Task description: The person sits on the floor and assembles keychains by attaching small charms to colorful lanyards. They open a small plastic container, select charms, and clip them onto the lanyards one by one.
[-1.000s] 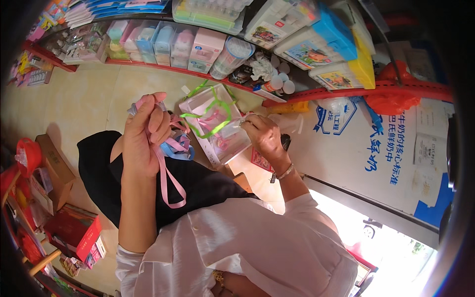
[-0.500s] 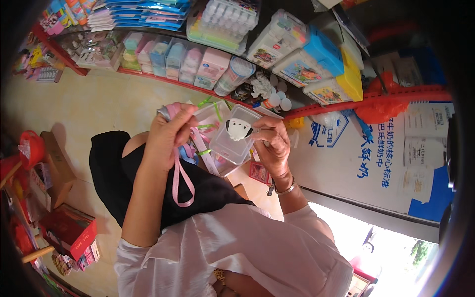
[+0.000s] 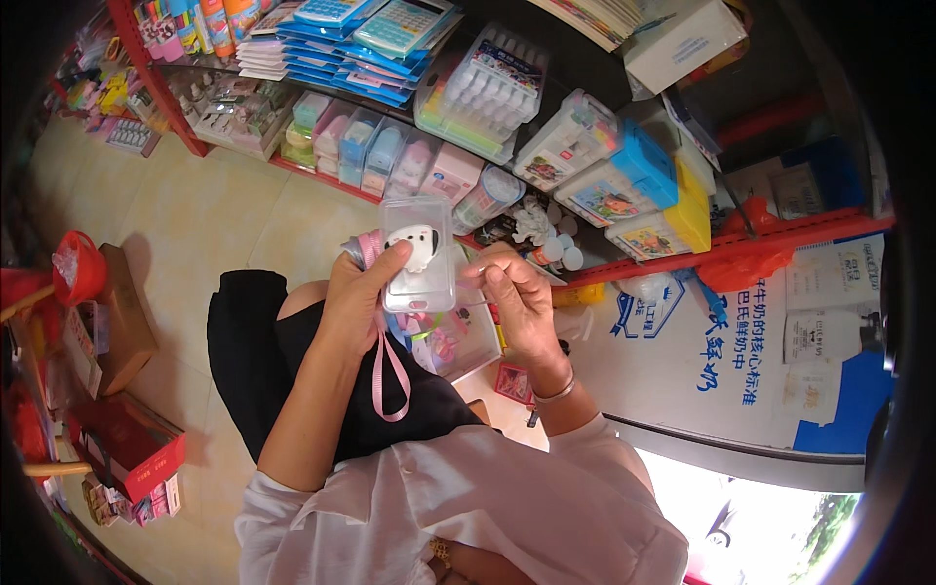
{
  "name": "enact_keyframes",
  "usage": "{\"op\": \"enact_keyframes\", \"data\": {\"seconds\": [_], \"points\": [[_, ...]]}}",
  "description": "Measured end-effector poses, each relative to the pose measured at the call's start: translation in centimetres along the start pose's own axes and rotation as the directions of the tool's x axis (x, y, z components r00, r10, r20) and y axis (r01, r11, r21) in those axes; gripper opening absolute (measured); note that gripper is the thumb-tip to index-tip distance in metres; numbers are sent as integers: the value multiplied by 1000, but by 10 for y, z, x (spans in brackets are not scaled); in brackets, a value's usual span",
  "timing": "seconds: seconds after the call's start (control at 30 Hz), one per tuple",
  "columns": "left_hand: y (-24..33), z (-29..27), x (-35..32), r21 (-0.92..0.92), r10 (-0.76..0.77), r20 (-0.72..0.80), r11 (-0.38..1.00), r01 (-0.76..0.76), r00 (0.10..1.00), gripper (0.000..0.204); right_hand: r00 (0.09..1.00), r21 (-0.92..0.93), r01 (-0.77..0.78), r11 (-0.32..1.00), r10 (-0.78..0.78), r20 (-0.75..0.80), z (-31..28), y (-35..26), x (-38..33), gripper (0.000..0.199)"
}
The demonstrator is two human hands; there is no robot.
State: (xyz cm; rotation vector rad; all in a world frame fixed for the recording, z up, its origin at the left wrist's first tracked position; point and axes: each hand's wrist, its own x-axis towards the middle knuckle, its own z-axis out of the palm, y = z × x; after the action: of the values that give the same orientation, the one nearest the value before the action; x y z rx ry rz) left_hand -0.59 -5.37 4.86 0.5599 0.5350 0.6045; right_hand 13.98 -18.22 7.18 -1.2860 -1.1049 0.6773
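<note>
My left hand (image 3: 353,292) is closed on a clear plastic card holder (image 3: 426,288), its thumb pressing the front. On the holder sits a white dog-head figure (image 3: 421,252) with black ears. Rolled in the same hand is a pink ribbon strap (image 3: 370,246), and a loop of it hangs below the wrist. My right hand (image 3: 520,297) is just to the right of the holder, fingertips pinched together. Whatever it pinches is too small to make out. Below both hands, a clear bin (image 3: 480,353) with colourful straps in it is partly hidden.
A red-edged shelf (image 3: 624,252) ahead holds clear boxes and marker cases (image 3: 609,185). To the right stands a white printed panel (image 3: 673,361). On the left are a red basket (image 3: 83,268), a cardboard box (image 3: 127,322) and a red box (image 3: 127,444) on the tiled floor.
The card holder has passed from my right hand to my left, which also keeps the pink strap. My right hand has let go of it and now pinches beside it.
</note>
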Motion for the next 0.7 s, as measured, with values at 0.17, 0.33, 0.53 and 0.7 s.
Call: {"op": "enact_keyframes", "data": {"seconds": [0.17, 0.33, 0.53, 0.7], "points": [[-2, -2, 3, -53, 65, -6, 996, -65, 998, 23, 997, 267, -78, 960, 71, 36, 6, 5, 2, 19], [0, -5, 4, -77, 113, -43, 990, -116, 993, 23, 994, 356, -61, 932, 25, 104, 10, 7, 8, 16], [2, -7, 5, -108, 164, -82, 979, -172, 983, 23, 991, 336, -99, 937, 62, 117, 14, 9, 9, 17], [3, -5, 6, -103, 178, -113, 976, -190, 978, 22, 988, 300, -112, 947, 74, 135, 14, 12, 12, 16]]}}
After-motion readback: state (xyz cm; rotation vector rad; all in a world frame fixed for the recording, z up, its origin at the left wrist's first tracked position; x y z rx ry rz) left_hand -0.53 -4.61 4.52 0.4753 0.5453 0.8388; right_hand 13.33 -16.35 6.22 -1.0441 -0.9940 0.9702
